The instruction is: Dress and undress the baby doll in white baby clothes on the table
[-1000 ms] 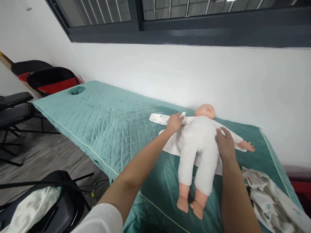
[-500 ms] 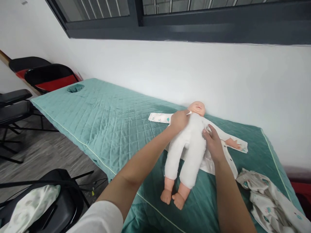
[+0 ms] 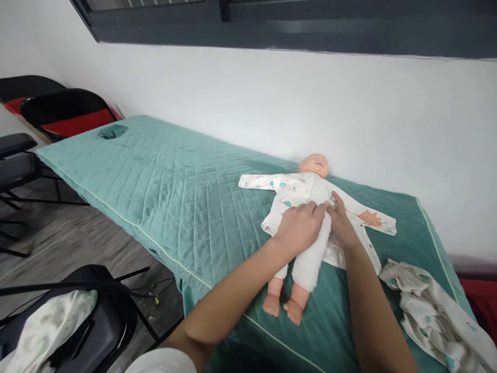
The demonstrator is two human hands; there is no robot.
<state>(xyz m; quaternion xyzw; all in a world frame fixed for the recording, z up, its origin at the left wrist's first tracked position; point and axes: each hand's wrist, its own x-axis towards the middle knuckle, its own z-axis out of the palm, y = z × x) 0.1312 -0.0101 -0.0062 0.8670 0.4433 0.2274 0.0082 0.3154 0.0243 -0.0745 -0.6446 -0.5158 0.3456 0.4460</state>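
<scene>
A baby doll (image 3: 313, 165) with a white cloth body lies on its back, head toward the wall. One front panel of its printed baby shirt (image 3: 291, 187) lies over the chest; the other side is spread out beneath it. My left hand (image 3: 302, 227) crosses the doll's belly, its fingers closed on the front edge of the shirt. Against the doll's side is my right hand (image 3: 344, 224), thumb and index finger apart, other fingers partly hidden. One doll hand (image 3: 370, 217) shows through the open sleeve at the right.
Crumpled printed clothing (image 3: 430, 311) lies on the green quilted bed cover (image 3: 186, 176) at right. The bed stands against a white wall (image 3: 248, 98). A black chair (image 3: 104, 321) with a light cloth (image 3: 56, 324) is at lower left; folding chairs (image 3: 70, 111) stand beyond.
My left hand has moved from the doll's shoulder down and right across its belly, bringing the shirt panel over the chest. My right hand stays at the doll's side. The view has tilted slightly down.
</scene>
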